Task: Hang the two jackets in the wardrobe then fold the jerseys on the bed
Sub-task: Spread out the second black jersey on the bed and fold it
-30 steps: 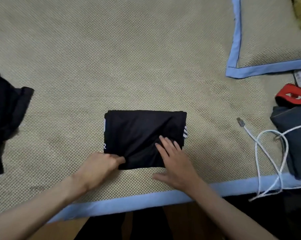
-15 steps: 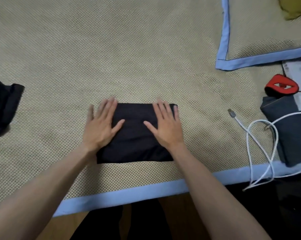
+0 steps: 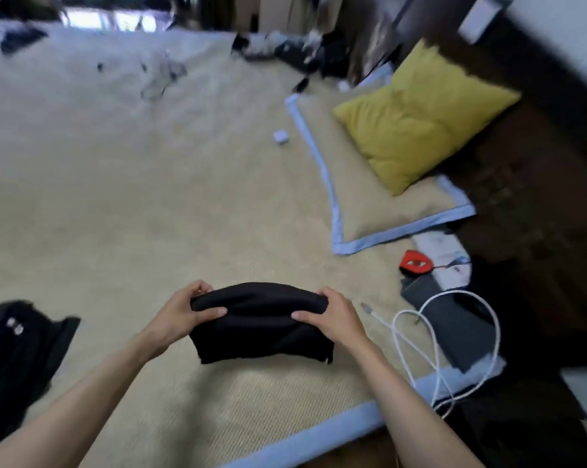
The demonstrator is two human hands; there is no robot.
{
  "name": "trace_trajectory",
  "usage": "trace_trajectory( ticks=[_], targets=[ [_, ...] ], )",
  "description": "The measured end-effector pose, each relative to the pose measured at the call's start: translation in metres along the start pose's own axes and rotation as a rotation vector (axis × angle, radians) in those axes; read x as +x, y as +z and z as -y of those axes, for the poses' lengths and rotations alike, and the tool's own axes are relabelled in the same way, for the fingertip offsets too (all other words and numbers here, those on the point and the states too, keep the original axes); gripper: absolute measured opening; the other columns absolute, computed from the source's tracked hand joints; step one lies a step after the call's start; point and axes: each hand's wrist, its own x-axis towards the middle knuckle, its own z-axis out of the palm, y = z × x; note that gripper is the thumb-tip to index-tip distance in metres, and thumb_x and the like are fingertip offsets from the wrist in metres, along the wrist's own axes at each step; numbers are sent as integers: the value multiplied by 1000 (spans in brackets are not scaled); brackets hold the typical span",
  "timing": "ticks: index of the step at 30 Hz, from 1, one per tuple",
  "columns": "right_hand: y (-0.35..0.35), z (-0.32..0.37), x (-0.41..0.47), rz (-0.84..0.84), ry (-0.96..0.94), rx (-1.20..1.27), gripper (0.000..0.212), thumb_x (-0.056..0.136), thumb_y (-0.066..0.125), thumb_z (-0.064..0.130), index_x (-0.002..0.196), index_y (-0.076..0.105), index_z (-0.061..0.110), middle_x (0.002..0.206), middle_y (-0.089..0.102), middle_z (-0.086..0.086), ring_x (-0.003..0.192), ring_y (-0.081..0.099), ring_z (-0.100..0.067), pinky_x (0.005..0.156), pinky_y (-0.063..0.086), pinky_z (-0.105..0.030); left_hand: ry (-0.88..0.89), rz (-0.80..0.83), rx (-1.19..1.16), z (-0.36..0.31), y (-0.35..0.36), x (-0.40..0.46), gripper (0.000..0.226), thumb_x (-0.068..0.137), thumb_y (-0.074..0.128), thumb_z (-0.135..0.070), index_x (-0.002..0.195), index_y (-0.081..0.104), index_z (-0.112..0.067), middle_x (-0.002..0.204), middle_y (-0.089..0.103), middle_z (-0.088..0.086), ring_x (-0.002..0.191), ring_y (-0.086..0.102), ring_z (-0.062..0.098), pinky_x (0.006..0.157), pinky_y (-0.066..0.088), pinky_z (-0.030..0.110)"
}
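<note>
Near left edge: second black garment [image 3: 18, 346] lies crumpled on the bed [image 3: 150, 204], unfolded, white marks showing. Probably the next jersey, but too blurred to say for sure.

Left hand [image 3: 177, 315]: grip closed on the left end of the folded black jersey [image 3: 261, 322], thumb on the near face, fingers curled over the top edge.

The jersey sits near centre of the bed, close to the near blue border, between both hands. Folded into a compact rectangle. Top edge is raised and bowed between the hands; whether the bottom edge touches the mat or hangs just above it, I can't tell.

Right hand [image 3: 336, 315]: same grip mirrored on the right end, thumb in front, fingers wrapped over the top.

Handling, my read: light, soft, thin knit, no stiffness. The sag in the middle says it only holds shape while supported. Layers will slide and the fold will open if held by one end. Best to take both ends through all the layers, or slide a flat palm under the stack. Not fragile; a firm pinch is fine.

Right of the hands: white cable [image 3: 447, 349] looped on the bed, overlapping a grey folded item [image 3: 454, 332]. Red object [image 3: 415, 261] just beyond. Far right: yellow pillow [image 3: 420, 126] on a blue-edged mat.

Wardrobe and jackets not in view.
</note>
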Motion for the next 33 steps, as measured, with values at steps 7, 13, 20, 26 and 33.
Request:
trace_trajectory(
  ticks=[7,13,20,26,33],
  targets=[
    [-130,99,-138,-361,-24,69,54,63,81,70,91,60,29,92,68,11,88,64,-9,81,54,-34,450,167,20,-180,-30,-59,46,60,85,-47,81,55,-19,74,61,-6,69,55,8,60,41,23],
    [-163,179,-323,-789,1,102,56,62,87,64,95,60,27,93,68,7,85,64,-11,70,49,-28,743,331,-13,-295,-52,-166,42,60,90,-35,88,62,-21,79,67,-6,74,62,9,60,50,16],
    [-167,245,-538,-1185,47,19,53,62,87,62,92,61,28,91,71,11,86,66,-7,78,54,-28,1058,543,-59,-384,-32,-316,41,71,84,-16,101,59,-4,87,67,8,78,62,19,60,51,17],
    [-116,304,-702,-1358,141,-232,46,73,84,54,95,55,28,92,68,10,87,62,-14,78,52,-32,1196,919,-80,-405,8,-454,46,62,94,-23,93,62,-16,89,72,0,79,66,12,69,54,16],
    [-34,324,-890,-1584,341,-174,46,67,91,49,93,61,27,87,71,9,84,67,-7,76,55,-29,1398,1214,-170,-377,64,-657,31,67,83,-14,88,64,-25,79,71,-1,67,64,7,64,52,15]
  ],
)
